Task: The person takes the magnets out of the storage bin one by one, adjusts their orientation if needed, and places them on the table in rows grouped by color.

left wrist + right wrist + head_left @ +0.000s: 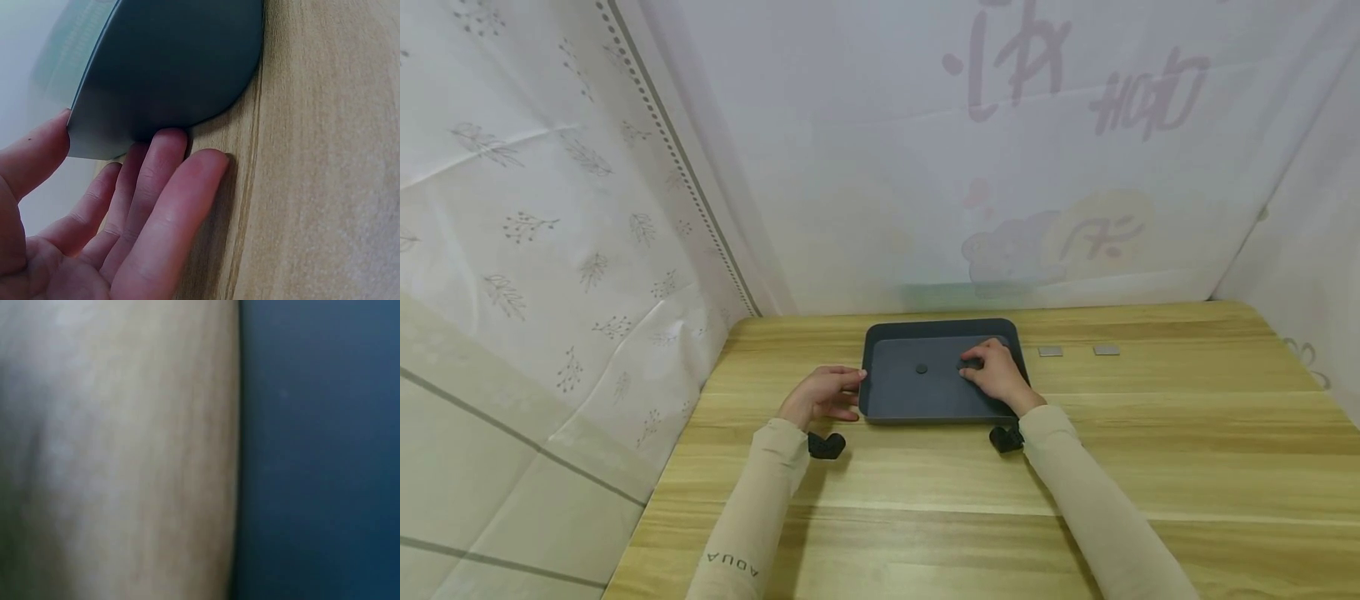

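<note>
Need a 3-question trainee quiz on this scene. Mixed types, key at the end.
1. True or false: the left hand is touching the tray from outside.

2. Multiple choice: where is the right hand?
A) Left of the tray
B) Over the tray
C) Underneath the tray

3. Short answer: how many small grey rectangles lie on the table, and on which side of the tray, as the person sees it?

Key:
1. True
2. B
3. Two, on the right side
</note>
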{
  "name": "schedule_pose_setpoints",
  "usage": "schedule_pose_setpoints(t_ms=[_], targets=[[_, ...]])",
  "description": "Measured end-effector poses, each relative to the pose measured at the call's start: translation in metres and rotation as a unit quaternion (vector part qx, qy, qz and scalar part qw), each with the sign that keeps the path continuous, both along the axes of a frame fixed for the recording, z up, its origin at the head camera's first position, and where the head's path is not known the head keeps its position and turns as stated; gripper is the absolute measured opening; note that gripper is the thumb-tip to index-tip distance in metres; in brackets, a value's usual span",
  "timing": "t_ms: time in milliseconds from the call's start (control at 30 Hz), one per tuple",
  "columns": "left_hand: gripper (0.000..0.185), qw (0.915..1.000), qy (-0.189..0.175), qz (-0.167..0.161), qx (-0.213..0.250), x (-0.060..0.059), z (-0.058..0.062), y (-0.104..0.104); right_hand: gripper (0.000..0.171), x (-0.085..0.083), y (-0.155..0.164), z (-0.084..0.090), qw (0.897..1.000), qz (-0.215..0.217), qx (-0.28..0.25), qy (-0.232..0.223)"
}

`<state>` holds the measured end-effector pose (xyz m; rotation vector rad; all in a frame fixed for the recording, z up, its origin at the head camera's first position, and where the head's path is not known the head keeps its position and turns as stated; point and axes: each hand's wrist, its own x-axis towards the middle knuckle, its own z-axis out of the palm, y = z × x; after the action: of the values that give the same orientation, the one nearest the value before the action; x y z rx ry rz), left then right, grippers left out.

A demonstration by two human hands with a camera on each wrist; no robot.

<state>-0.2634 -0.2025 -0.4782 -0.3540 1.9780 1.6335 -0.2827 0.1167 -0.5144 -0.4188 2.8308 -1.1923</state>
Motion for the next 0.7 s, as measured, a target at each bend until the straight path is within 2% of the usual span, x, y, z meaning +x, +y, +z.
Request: schedule_pose_setpoints(t_ms=[700], targets=[[0.041,1.0,0.004,-0.002,-0.006,0.0011,0.0002,0.0007,0.026,0.0003,-0.0022,0.0043,1.0,0.0,0.03,0.006]])
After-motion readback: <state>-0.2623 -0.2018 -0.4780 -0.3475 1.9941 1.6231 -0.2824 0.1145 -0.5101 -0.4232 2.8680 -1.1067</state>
